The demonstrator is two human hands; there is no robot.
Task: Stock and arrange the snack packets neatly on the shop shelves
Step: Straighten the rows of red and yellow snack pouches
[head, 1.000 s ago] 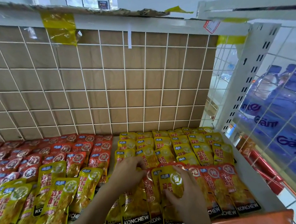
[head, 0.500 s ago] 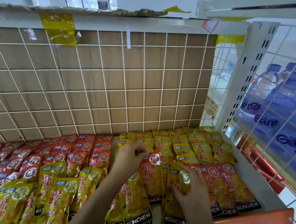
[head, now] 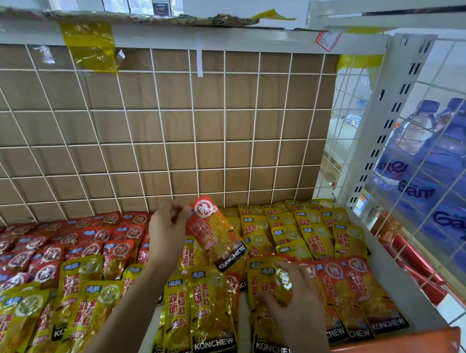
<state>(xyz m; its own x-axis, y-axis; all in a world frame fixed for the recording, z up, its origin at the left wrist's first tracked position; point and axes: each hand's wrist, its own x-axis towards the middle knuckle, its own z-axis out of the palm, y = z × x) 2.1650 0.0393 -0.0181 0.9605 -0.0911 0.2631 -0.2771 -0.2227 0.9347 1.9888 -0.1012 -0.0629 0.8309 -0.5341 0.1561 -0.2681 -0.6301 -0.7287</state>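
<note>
My left hand (head: 166, 234) pinches the top corner of a red KONCHEW snack packet (head: 214, 235) and holds it tilted above the shelf. My right hand (head: 298, 303) lies on a yellow KONCHEW packet (head: 267, 309) in the front row, fingers curled over its top. Rows of yellow packets (head: 302, 226) fill the right back of the shelf. Red packets (head: 62, 244) fill the left back, and more yellow packets (head: 41, 323) lie at the front left. Two red packets (head: 362, 292) sit at the front right.
A white wire grid over brown board (head: 164, 126) backs the shelf. The orange shelf lip (head: 399, 345) runs along the front. A white slotted upright (head: 386, 121) and a wire side panel (head: 441, 199) close the right side, with packs of blue water bottles (head: 437, 156) behind.
My left hand has pulled a red packet out of the front row and lifted it up and back. My right hand has stayed on the yellow packet, shifting slightly.
</note>
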